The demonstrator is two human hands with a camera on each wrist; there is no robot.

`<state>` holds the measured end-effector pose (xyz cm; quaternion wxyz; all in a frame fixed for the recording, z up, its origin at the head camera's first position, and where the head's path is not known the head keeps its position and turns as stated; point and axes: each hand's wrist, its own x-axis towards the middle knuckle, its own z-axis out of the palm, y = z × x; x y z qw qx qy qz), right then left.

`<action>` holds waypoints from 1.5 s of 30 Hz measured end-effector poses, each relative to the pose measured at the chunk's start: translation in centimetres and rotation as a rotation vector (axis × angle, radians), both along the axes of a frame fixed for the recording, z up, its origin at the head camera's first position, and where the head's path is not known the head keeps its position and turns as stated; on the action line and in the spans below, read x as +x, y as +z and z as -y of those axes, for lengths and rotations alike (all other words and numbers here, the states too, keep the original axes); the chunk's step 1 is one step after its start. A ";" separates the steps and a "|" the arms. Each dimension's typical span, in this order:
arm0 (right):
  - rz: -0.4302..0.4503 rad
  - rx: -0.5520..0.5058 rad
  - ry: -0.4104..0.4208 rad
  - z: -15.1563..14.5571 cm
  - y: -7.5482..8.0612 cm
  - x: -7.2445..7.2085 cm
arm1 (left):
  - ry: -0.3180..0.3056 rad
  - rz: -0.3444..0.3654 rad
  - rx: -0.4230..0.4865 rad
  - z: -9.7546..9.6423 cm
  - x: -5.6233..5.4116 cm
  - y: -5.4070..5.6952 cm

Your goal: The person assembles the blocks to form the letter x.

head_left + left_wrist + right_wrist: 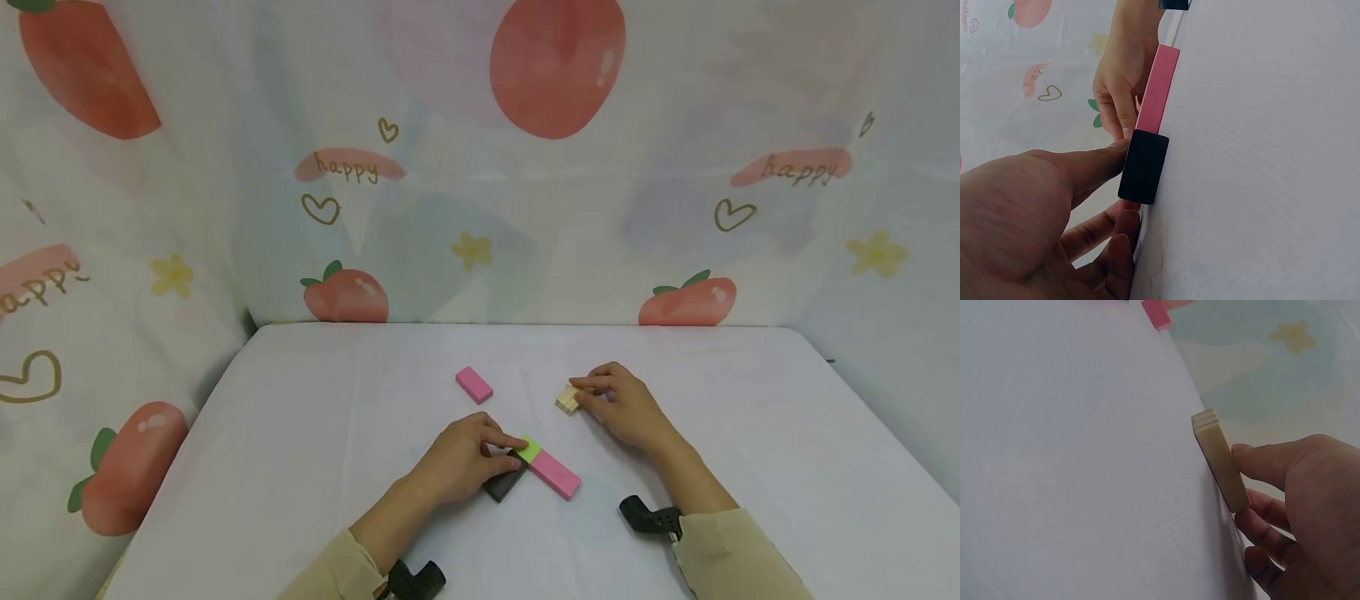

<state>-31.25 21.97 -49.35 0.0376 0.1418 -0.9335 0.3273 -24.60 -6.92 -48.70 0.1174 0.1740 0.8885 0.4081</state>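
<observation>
In the head view my left hand (465, 454) bends over a black block (504, 483), thumb on its far end and index fingertip at a lime green block (531, 450). A long pink block (555, 475) lies end-on to the green one, angled toward the front right. The left wrist view shows my thumb touching the black block's (1144, 167) edge, fingers around its other side; the green block is hidden there. Farther right, my right hand (626, 408) pinches a pale wood-coloured block (1221, 464) with grooves on its end, tilted in the right wrist view.
A shorter pink block (474, 385) lies alone toward the back of the white-covered table (337, 417). Behind the table's far edge hangs a patterned cloth (555, 225), with another along the left. Black wrist mounts (651, 517) stick out from both sleeves.
</observation>
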 end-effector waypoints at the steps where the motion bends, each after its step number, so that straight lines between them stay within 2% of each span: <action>1: 0.000 -0.002 0.001 0.0 0.1 0.0 | 0.001 0.001 0.001 0.0 0.0 0.0; 26: 0.017 0.007 -0.021 0.3 -0.1 0.3 | 0.000 0.006 -0.012 0.1 0.2 0.2; 45: 0.020 0.008 -0.003 0.5 0.1 0.5 | -0.003 -0.008 -0.010 0.2 0.2 0.1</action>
